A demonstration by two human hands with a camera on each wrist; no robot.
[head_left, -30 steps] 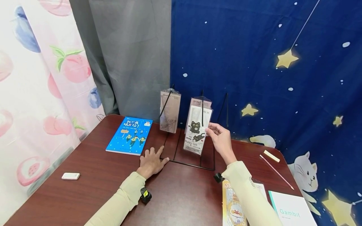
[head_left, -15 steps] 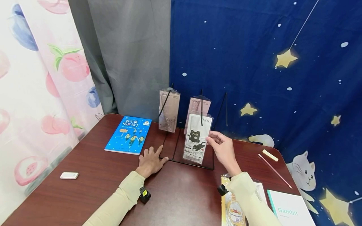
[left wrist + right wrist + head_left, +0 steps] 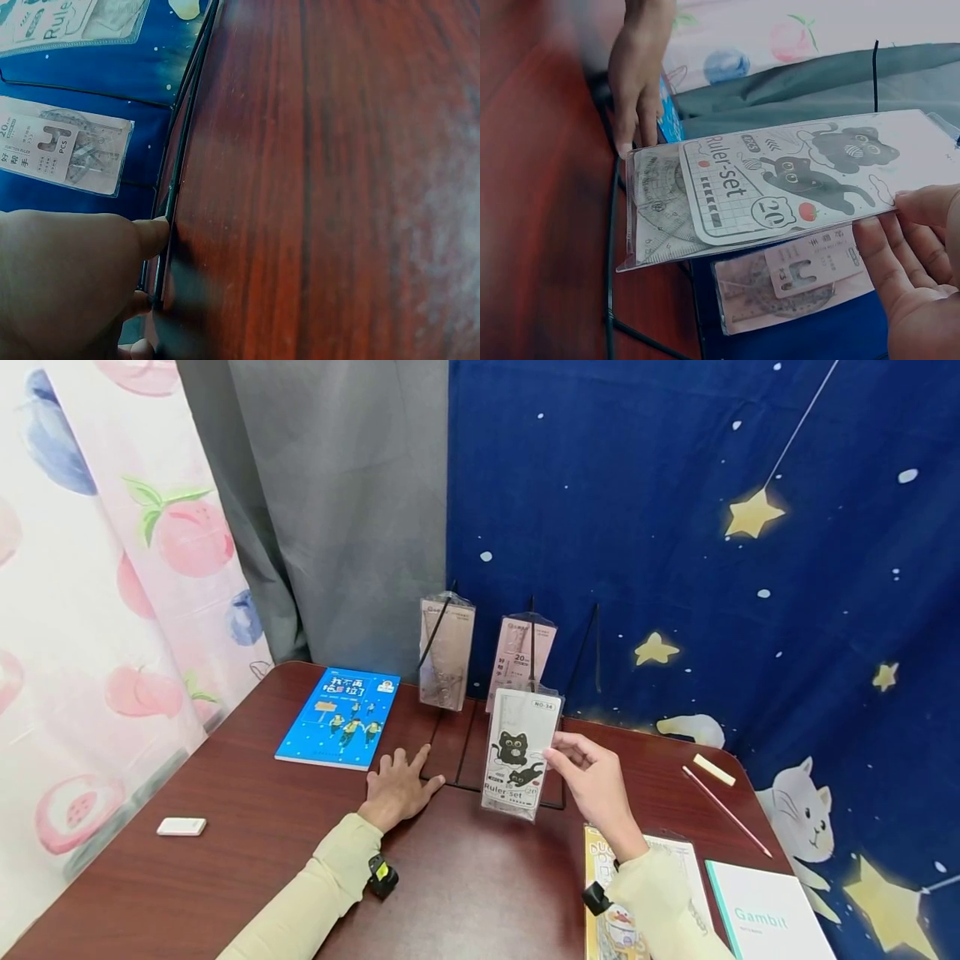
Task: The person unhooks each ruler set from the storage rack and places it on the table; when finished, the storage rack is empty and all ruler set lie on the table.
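My right grip [image 3: 592,781] is narrow and holds the cat ruler pack [image 3: 516,756] by its right edge, with the thumb on the printed front and the fingers behind. This pack is near the middle of the head view, almost upright, and shows two black cats and the words "Ruler-set". Whether its top edge touches the wire prong above, I cannot tell. In the right wrist view its clear end lies toward the left, with a protractor inside.

My left grip [image 3: 397,791] is spread wide, left of centre in the lower half of the head view, and its fingertips touch the front of the black wire rack [image 3: 174,184].

Behind the pack that I hold, the pink ruler pack [image 3: 517,647] hangs on the middle prong, and another pack [image 3: 452,660] hangs on the left prong. A blue book [image 3: 341,718] lies at left on the brown worktop [image 3: 450,881], and a small white block [image 3: 182,827] lies at lower left. On the right side are a pink pencil [image 3: 727,812], a cream stick [image 3: 714,769] and the "Gambit" notebook [image 3: 776,906]. My right sleeve [image 3: 663,897] partly covers a yellow duck pack [image 3: 598,868].
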